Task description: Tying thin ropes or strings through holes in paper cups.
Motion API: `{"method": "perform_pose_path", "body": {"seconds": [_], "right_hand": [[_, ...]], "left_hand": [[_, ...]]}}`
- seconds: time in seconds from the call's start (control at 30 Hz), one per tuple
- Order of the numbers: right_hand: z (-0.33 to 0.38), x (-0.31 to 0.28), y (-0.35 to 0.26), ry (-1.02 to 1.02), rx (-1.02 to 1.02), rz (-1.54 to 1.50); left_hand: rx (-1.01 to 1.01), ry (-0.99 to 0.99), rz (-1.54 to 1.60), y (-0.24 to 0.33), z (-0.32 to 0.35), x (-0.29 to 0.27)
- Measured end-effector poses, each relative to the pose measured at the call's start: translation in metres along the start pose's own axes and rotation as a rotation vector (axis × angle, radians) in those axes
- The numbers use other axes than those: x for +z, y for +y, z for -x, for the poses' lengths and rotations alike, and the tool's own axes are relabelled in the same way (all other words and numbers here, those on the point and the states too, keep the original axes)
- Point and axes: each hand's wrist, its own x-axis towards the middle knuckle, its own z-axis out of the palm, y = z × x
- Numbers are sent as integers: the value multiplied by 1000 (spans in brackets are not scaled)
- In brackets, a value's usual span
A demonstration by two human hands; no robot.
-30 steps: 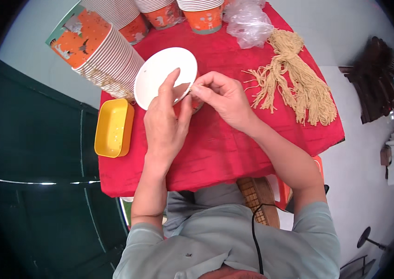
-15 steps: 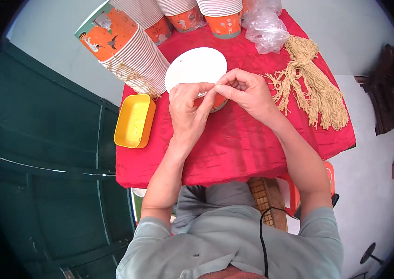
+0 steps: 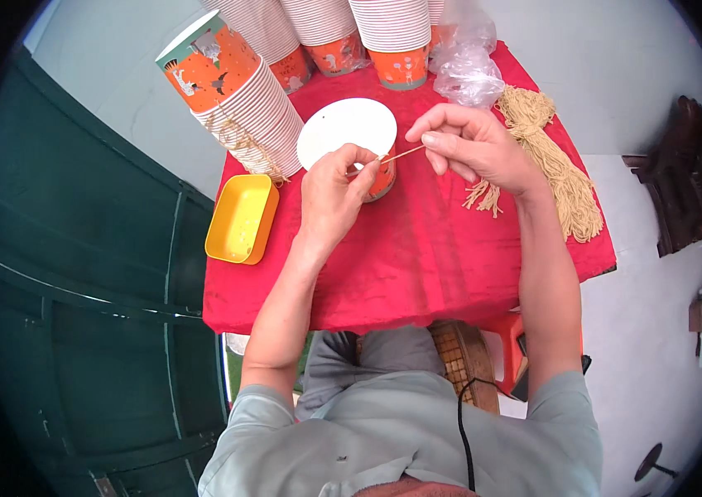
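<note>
Thin tan cord (image 3: pixel 404 155) held straight by a white-topped orange cup (image 3: pixel 348 131)
Left grip (image 3: pixel 333 192) pinches it, thumb to forefinger; right grip (image 3: pixel 483 149) pinches its two-o'clock end. Red cloth (image 3: pixel 417 265) covers the bench; dark green panelling (image 3: pixel 103 348) at nine. Cord's other end is unclear; cup stacks (image 3: pixel 322 22) at twelve are cut off.

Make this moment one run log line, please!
left hand: pinches thin strand; right hand: pinches same strand; nearby: white-topped orange tub; left side: yellow tray; right side: tan yarn bundle
</note>
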Motion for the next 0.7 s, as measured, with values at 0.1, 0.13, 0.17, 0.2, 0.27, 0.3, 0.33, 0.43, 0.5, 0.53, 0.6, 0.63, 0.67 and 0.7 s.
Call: {"method": "perform_pose_path", "body": {"seconds": [0.1, 0.13, 0.17, 0.2, 0.27, 0.3, 0.33, 0.43, 0.5, 0.53, 0.6, 0.63, 0.67, 0.7], "right_hand": [[-9, -3, -30, -116, 18, 140], [-11, -3, -38, -117, 17, 144], [-15, -2, -47, -141, 13, 183], [-18, -1, -55, -165, 8, 222], [-28, -2, -62, -192, -62, 214], [-32, -1, -65, -200, -105, 206], [-35, 0, -68, -170, -117, 214], [-54, -3, -57, -172, -220, 206], [-59, -5, -50, -176, -243, 184], [-60, -6, -46, -131, -279, 139], [-64, -7, -37, -63, -318, 49], [-69, -6, -34, -4, -375, 48], [-75, -6, -31, 58, -432, 48], [-86, -7, -30, 61, -512, 43]], "left_hand": [[-158, -97, 21, 20, -7, -9], [-150, -132, -9, 25, -9, -12], [-142, -167, -38, 27, -10, -14], [-141, -165, -36, 26, -11, -15], [-152, -254, 12, 20, -14, -16], [-153, -256, 12, 21, -16, -16], [-172, -309, 29, 23, -18, -17], [-221, -402, 128, 22, -20, -20], [-252, -444, 212, 21, -23, -21], [-289, -477, 213, 22, -26, -22], [-338, -514, 205, 19, -30, -24], [-346, -522, 244, 15, -31, -27], [-354, -531, 282, 13, -32, -28], [-377, -521, 325, 15, -35, -29]]}}
